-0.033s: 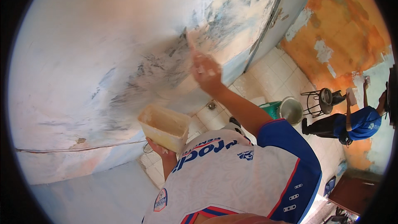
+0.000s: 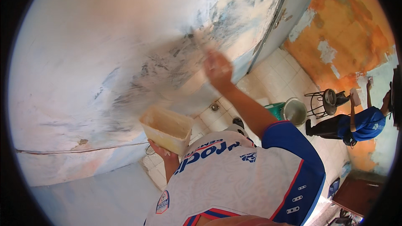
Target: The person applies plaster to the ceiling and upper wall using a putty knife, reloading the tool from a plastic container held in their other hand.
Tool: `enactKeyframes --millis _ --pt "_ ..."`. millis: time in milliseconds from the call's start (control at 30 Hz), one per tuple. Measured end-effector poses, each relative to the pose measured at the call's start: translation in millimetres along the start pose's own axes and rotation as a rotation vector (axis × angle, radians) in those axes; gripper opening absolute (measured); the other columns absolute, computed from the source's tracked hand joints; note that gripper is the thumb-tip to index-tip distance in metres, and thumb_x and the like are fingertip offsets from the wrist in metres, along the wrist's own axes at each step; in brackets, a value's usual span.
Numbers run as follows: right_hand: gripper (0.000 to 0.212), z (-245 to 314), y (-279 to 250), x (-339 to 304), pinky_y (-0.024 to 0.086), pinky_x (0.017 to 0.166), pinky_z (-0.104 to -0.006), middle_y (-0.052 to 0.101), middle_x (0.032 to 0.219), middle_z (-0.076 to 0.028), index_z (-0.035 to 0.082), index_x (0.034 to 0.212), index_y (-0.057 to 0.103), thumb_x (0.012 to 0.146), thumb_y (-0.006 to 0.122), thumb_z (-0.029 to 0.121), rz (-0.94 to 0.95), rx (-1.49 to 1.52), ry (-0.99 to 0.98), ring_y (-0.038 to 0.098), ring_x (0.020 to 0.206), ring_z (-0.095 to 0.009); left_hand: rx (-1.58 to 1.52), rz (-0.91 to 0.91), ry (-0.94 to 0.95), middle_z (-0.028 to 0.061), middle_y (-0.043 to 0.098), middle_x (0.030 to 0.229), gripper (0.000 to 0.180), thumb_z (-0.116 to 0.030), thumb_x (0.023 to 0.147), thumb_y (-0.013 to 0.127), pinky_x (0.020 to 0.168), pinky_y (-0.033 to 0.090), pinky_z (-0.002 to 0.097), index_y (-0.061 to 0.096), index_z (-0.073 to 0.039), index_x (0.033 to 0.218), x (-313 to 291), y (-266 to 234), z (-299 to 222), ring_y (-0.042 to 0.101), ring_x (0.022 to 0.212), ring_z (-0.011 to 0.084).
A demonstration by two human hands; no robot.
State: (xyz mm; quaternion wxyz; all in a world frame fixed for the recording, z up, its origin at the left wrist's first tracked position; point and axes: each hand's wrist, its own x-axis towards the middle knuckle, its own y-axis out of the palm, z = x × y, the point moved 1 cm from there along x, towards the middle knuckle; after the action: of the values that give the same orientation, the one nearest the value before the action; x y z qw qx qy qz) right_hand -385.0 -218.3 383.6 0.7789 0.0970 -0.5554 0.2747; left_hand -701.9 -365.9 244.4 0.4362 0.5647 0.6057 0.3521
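My left hand (image 2: 164,150) supports a rectangular cream plastic tub (image 2: 167,129) from below, its fingers wrapped under the base. Pale residue coats the tub's inner walls; its bottom is hard to make out. Up at the wall (image 2: 75,58), my right hand (image 2: 218,69) is closed around a thin tool (image 2: 198,39), smeared by motion, that looks like a putty knife. Its tip is at or close to the surface, among dark grey and bluish patches streaked with white. Whitish smears mark the fingers of my right hand.
On the tiled floor (image 2: 274,73) to the right stand a green bucket (image 2: 275,111), a grey bucket (image 2: 294,112) and a round metal stool (image 2: 325,102). Another person in blue (image 2: 362,125) works at an orange wall (image 2: 343,25). A door (image 2: 289,14) adjoins my wall.
My right hand has shifted a little to the right along the wall with its tool. The left hand and the tub have hardly moved.
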Motion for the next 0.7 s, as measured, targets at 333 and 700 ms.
enactKeyframes --millis 333,700 --pt "0.025 -88 28 39 0.052 0.094 -0.0384 0.071 0.111 -0.011 0.008 0.117 0.069 0.092 0.063 0.010 -0.052 -0.386 -0.027 0.066 0.107 -0.028 0.613 0.074 0.173 0.0109 0.026 0.158 0.086 -0.029 0.095 0.065 0.120 0.026 0.0441 0.008 -0.014 0.156 -6 -84 -28 0.030 0.144 0.0262" --pt "0.015 -105 -57 83 0.057 0.074 -0.0374 0.069 0.103 -0.019 0.001 0.109 0.061 0.095 0.059 0.006 -0.231 -0.337 0.248 0.070 0.084 -0.033 0.095 -0.270 0.058 0.0078 0.039 0.154 0.069 -0.063 0.097 0.043 0.112 0.039 0.0509 0.038 -0.018 0.149 -19 -43 -50 0.042 0.138 0.0314"
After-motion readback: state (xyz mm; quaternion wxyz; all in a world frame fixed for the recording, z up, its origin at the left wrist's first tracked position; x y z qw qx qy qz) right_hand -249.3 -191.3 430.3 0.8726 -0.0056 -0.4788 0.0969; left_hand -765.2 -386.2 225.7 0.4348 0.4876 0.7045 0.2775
